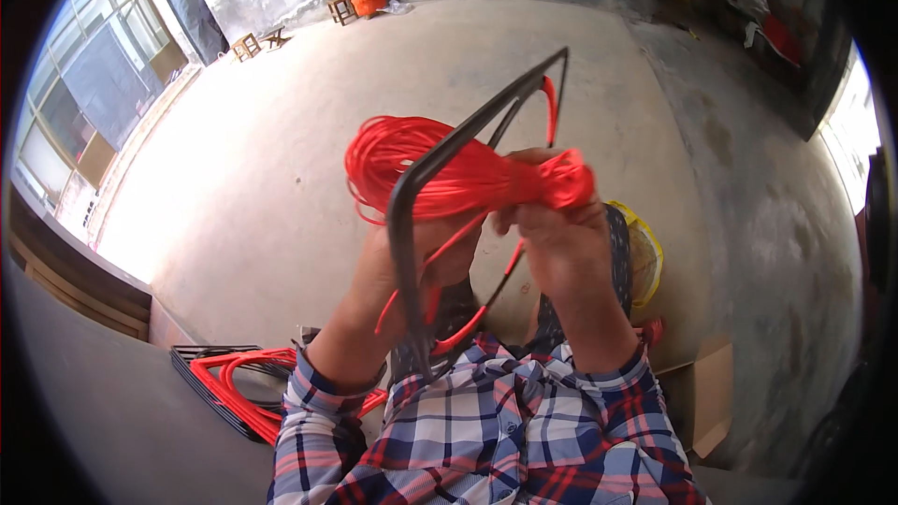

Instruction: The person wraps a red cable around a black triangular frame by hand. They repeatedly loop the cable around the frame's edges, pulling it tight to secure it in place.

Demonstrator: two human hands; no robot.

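A bundle of thin red cord (pixel 412 164) is held up in front of my chest, its loops fanned out on the left and drawn tight toward a knot-like end on the right. My right hand (pixel 561 224) is closed around that narrow right end. Beneath the wide loops, my left hand (pixel 449 234) is closed, its fingers mostly hidden by cord. A dark, bent, angular frame (pixel 402 215) stands tilted around the bundle, with red stretches on its far and near parts. One loose cord end dangles by my left wrist. Which hand bears the frame I cannot tell.
More dark frames with red cord (pixel 248 383) lie in a stack at my lower left. An opened cardboard box (pixel 713 397) stands at lower right, and a yellow-rimmed bag (pixel 645 257) beside my right leg. Small wooden stools (pixel 340 8) and an orange container (pixel 369 0) sit by the far wall.
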